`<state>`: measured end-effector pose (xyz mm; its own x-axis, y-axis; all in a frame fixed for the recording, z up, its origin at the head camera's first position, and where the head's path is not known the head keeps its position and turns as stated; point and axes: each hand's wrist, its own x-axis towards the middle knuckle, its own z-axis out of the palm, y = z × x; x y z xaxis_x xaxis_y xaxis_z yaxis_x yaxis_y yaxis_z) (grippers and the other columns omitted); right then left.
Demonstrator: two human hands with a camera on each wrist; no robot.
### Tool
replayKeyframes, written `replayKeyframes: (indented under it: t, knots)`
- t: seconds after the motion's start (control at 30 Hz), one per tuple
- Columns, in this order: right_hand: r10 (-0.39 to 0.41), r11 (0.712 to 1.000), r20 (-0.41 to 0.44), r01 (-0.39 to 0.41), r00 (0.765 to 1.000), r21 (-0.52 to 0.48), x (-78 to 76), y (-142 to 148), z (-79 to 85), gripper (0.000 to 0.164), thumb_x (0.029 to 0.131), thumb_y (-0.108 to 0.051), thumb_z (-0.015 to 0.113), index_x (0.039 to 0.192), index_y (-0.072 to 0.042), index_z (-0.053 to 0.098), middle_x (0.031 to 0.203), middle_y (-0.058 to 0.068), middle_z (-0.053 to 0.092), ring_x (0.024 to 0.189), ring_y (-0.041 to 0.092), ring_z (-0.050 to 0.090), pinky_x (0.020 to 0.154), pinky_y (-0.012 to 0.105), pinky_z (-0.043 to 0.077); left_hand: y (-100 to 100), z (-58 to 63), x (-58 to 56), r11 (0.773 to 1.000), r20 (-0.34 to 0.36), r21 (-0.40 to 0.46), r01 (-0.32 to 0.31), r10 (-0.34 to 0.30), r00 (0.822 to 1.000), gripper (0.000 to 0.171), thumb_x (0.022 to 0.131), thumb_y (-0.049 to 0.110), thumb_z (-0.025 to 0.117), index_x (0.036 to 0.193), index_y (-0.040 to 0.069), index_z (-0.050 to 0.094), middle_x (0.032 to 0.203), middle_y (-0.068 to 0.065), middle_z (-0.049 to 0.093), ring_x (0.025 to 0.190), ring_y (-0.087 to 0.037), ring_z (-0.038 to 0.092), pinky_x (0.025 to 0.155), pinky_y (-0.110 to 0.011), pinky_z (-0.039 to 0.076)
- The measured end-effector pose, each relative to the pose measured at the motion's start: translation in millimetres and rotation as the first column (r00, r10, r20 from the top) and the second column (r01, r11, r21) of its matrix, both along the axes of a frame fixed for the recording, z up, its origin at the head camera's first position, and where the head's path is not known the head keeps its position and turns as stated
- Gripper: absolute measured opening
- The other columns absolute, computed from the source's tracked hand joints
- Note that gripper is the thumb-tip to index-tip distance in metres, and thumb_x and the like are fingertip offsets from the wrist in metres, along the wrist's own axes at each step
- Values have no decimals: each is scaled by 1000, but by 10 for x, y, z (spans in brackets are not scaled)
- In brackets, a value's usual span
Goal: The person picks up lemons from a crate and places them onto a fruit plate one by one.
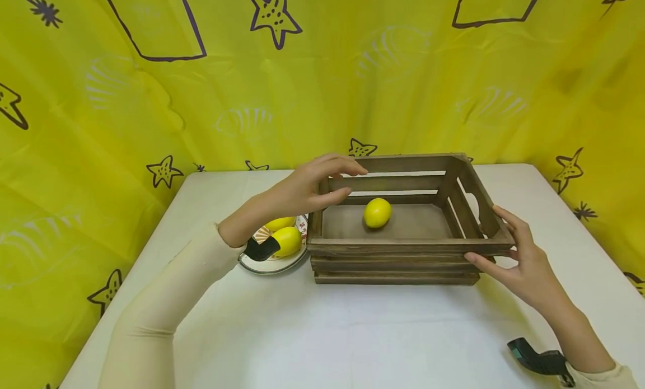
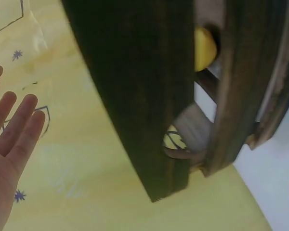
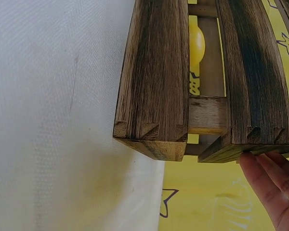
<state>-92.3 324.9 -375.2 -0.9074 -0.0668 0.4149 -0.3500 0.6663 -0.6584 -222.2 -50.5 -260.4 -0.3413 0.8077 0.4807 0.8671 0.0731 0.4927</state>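
Note:
A brown slatted wooden crate (image 1: 398,246) stands on the table with one lemon (image 1: 377,212) lying inside. My left hand (image 1: 322,182) hovers over the crate's left end, thumb and fingers spread apart with nothing between them. In the left wrist view, the left hand (image 2: 12,144) is beside the crate's end panel (image 2: 144,96). My right hand (image 1: 524,266) holds the crate's near right corner, thumb at the front slat and fingers along the right side. In the right wrist view, the fingertips (image 3: 253,163) touch the end of an upper slat.
Left of the crate, partly behind my left forearm, is a patterned plate (image 1: 272,268) with lemons (image 1: 287,242) on it. A white-covered table (image 1: 353,333) extends around the crate. Behind it hangs a yellow printed curtain (image 1: 312,87).

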Motion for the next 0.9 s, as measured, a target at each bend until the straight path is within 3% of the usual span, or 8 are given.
replayKeyframes:
  t: [0.1, 0.33, 0.47, 0.57, 0.6, 0.7, 0.77, 0.9]
  knots:
    - [-4, 1000, -5, 4, 1000, 3, 8, 4, 4, 100, 74, -2, 82, 153, -16, 23, 137, -37, 31, 105, -18, 39, 79, 1, 32, 73, 45, -1, 1000, -6, -5, 26, -26, 1000, 33, 93, 2, 62, 126, -2, 59, 126, -13, 59, 115, -21, 55, 96, -31, 47]
    - [-28, 999, 10, 28, 1000, 17, 9, 25, 25, 98, 76, -4, 81, 153, -18, 23, 151, -26, 27, 111, -20, 32, 77, 4, 31, 219, 149, -15, 999, 3, -15, 48, -48, 999, 34, 93, 1, 62, 126, -3, 59, 125, -13, 58, 114, -18, 56, 96, -26, 47]
    - [-41, 999, 29, 40, 999, 27, 16, 33, 27, 98, 77, -6, 81, 154, -19, 22, 153, -25, 25, 131, 12, 41, 78, 7, 31, 293, 201, -50, 997, -4, 8, 76, -76, 997, 34, 92, -1, 62, 125, -7, 58, 124, -18, 58, 113, -21, 58, 98, -29, 48]
    - [-47, 999, 45, 45, 998, 30, 24, 27, 31, 97, 78, -7, 80, 154, -20, 21, 154, -24, 23, 131, 42, 38, 81, 14, 35, 347, 236, -64, 997, -3, 10, 75, -75, 997, 33, 92, -1, 63, 123, -7, 58, 123, -18, 59, 111, -21, 59, 96, -28, 50]
    - [-49, 998, 46, 48, 998, 31, 23, 24, 31, 97, 78, -7, 80, 154, -20, 21, 154, -24, 23, 130, 44, 39, 81, 14, 36, 364, 246, -65, 997, 4, 7, 72, -72, 997, 33, 91, -1, 63, 123, -7, 59, 123, -18, 59, 111, -21, 59, 95, -27, 50]
    - [-50, 998, 46, 49, 998, 32, 23, 14, 26, 97, 78, -7, 81, 154, -20, 21, 154, -25, 24, 131, 37, 40, 81, 15, 36, 412, 266, -73, 998, 14, -5, 56, -56, 998, 33, 91, 0, 64, 123, -7, 59, 122, -17, 60, 111, -20, 59, 94, -27, 51]
    - [-49, 998, 41, 47, 998, 32, 20, 8, 18, 98, 77, -8, 81, 154, -21, 22, 152, -26, 25, 129, 21, 43, 78, 9, 33, 442, 269, -85, 998, 19, -9, 56, -56, 998, 33, 91, 0, 64, 122, -7, 59, 122, -17, 60, 112, -23, 58, 94, -30, 51]
    - [-44, 999, 28, 43, 999, 27, 21, -7, 7, 98, 76, -7, 82, 154, -20, 23, 150, -28, 26, 117, -9, 39, 78, 9, 33, 515, 259, -133, 998, 23, -6, 61, -61, 998, 32, 91, 1, 63, 122, -6, 59, 122, -17, 61, 113, -22, 59, 94, -33, 51]
